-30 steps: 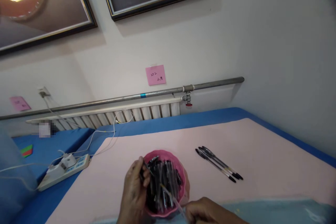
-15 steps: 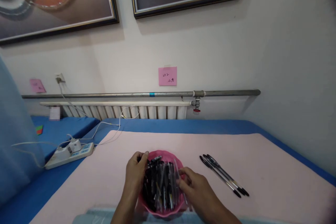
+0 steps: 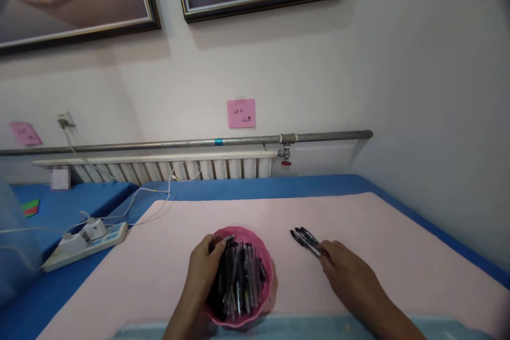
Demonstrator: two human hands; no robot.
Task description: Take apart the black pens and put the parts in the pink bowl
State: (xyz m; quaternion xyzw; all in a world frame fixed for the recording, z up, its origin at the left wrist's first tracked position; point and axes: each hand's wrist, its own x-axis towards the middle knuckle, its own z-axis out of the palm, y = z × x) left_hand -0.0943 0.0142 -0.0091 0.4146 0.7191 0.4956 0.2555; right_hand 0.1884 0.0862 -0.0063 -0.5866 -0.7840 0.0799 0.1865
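Note:
A pink scalloped bowl [image 3: 268, 276] full of pens [image 3: 239, 279] stands before me; the pens have clear barrels and black caps. At its upper left rim, my left hand [image 3: 206, 263] is closed, with the end of a pen [image 3: 229, 238] showing at the thumb; its fingertips are partly hidden. To the right of the bowl, several black-capped pens [image 3: 305, 236] lie side by side on the pink cloth. My right hand [image 3: 345, 265] is closed over their lower part, its fingers around the barrels, the caps pointing away from me.
A pink cloth [image 3: 179, 234] covers the blue table [image 3: 239, 187]. On the left is a power strip [image 3: 85, 244] with plugs and a white cable [image 3: 169, 186]. Behind, a radiator [image 3: 215, 169] and a pipe [image 3: 179, 143] run along the wall. Pale blue material [image 3: 311, 324] lies along the near edge.
My right hand has left the bowl and moved right onto the pens lying on the cloth. My left hand remains at the bowl's rim. The view has shifted slightly right.

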